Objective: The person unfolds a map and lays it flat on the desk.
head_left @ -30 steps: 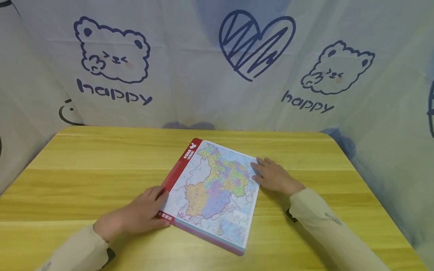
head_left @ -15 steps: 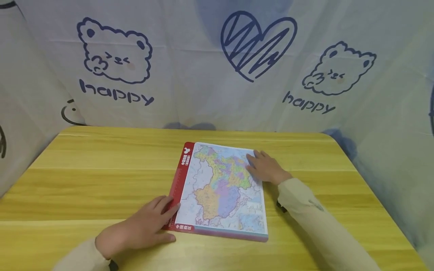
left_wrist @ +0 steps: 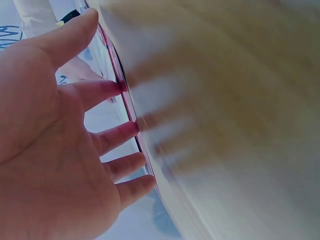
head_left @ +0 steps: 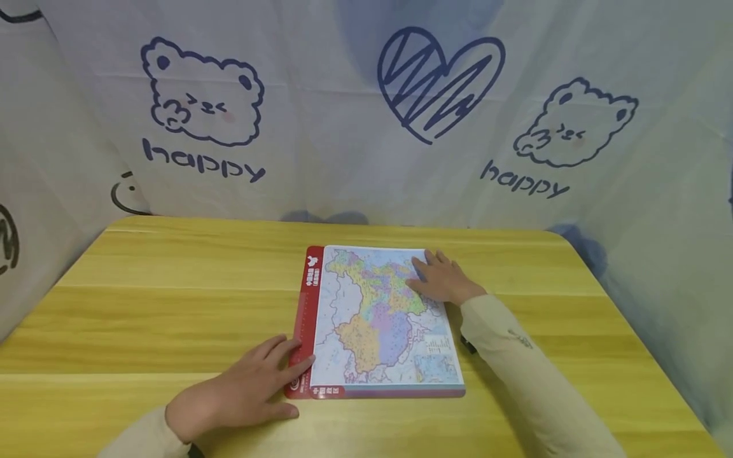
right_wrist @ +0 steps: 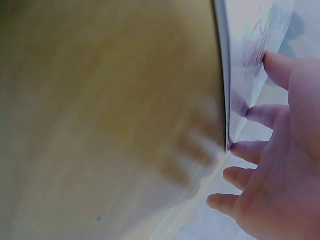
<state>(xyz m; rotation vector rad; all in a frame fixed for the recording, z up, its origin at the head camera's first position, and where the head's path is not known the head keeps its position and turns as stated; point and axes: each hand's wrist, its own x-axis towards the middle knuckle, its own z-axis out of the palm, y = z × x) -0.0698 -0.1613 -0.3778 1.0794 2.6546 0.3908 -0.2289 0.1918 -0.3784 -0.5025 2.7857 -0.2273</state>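
Observation:
A flat map board [head_left: 366, 318] with a printed, colourful map and a red border down its left side lies on the wooden table [head_left: 143, 305]. Its near edge shows a teal and purple band of some thickness. My left hand [head_left: 240, 388] rests at the near left corner, fingertips on the red border and thumb beside it on the table. In the left wrist view, spread fingers [left_wrist: 115, 137] meet the red edge. At the far right corner my right hand [head_left: 443, 280] lies with fingertips on the map. The right wrist view shows its fingers [right_wrist: 250, 150] spread along the edge.
Behind the table hangs a pale cloth [head_left: 321, 140] printed with bears, a heart and the word "happy". More of the same cloth [head_left: 676, 254] closes off the sides. Both forearms wear light sleeves [head_left: 532, 369].
The map board has turned clockwise from a slant to nearly square with the table's front. My left hand has shifted slightly right and nearer, the right hand a little left and farther away.

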